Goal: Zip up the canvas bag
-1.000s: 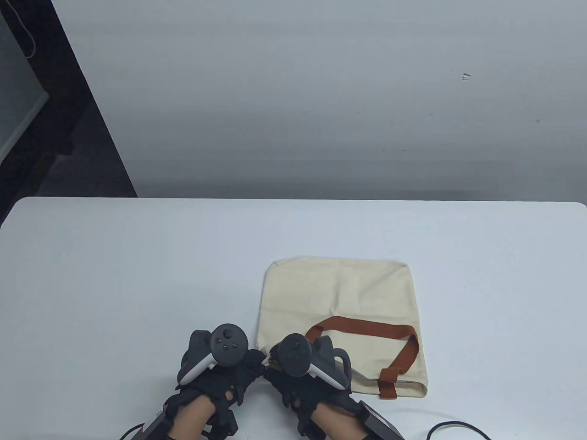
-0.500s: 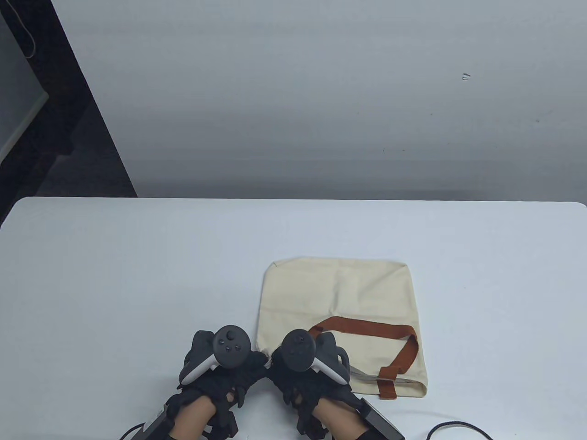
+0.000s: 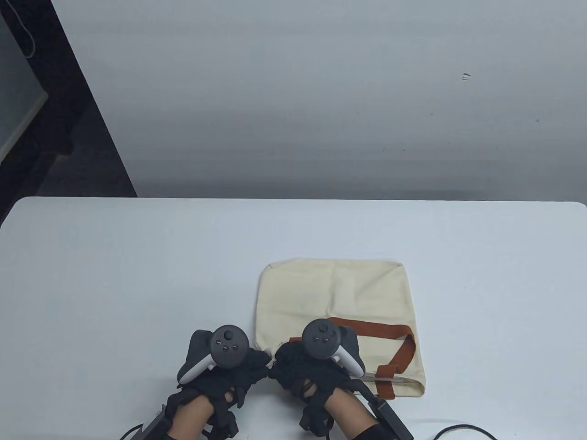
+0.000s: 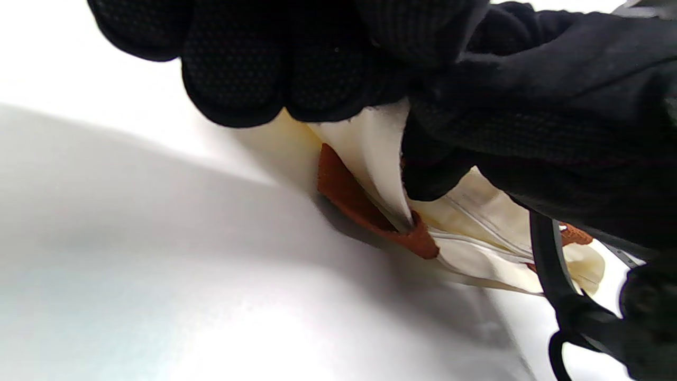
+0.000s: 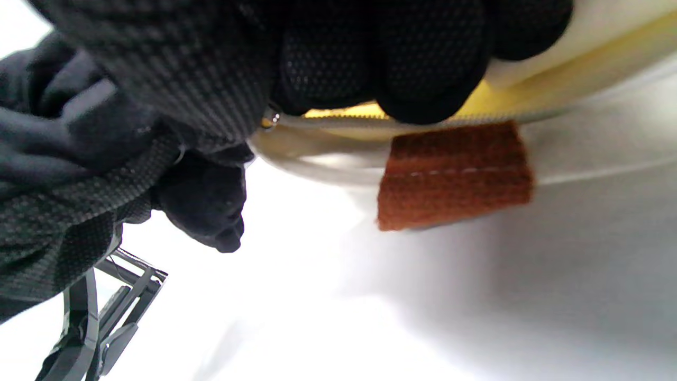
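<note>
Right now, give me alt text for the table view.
Two gloved hands, left hand and right hand, work at the near left corner of a cream canvas bag with a brown strap, lying flat on a white table.

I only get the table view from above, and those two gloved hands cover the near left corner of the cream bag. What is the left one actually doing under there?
Observer: The left wrist view shows the left hand pinching the canvas bag by its corner, fingers bunched on the cloth.
Operator: And the right one?
Observer: In the right wrist view, the right hand has its fingertips at the zipper, seemingly pinching it. A small metal glint beside them may be the pull.
Operator: Is it zipped yet?
Observer: I cannot tell. Only a row of teeth shows there, just above the brown strap end.
</note>
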Tool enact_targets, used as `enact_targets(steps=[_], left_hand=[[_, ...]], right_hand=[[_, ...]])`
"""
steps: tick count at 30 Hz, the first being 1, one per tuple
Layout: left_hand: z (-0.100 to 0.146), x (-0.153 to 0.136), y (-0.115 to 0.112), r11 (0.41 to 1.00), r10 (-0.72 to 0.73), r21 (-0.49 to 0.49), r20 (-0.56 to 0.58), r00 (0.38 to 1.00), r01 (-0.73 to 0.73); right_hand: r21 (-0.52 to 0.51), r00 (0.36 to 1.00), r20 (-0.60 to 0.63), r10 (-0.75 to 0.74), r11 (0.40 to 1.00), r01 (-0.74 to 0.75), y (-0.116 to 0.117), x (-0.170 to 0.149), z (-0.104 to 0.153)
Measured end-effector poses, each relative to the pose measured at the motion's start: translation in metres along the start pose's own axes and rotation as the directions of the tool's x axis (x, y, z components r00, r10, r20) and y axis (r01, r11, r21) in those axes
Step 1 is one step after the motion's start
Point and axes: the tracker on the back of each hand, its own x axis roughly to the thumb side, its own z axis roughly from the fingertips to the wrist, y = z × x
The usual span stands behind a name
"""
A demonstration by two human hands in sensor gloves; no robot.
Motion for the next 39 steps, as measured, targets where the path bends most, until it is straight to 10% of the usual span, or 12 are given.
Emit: enact_targets(steps=[26,39], left_hand=[[0.011,0.014,0.014,0.992,-0.052,0.116,0.069,0.996,0.044],[0.014,0.009,0.018,0.992,-0.048,0.123,0.052,0.997,0.041]], right_hand=[[-0.087,0.957,0.027,0.290,0.954,-0.287,-0.026,0.040,0.020],[-0.077,0.979,-0.057,0.195,0.977,-0.199,-0.039,0.025,0.014]])
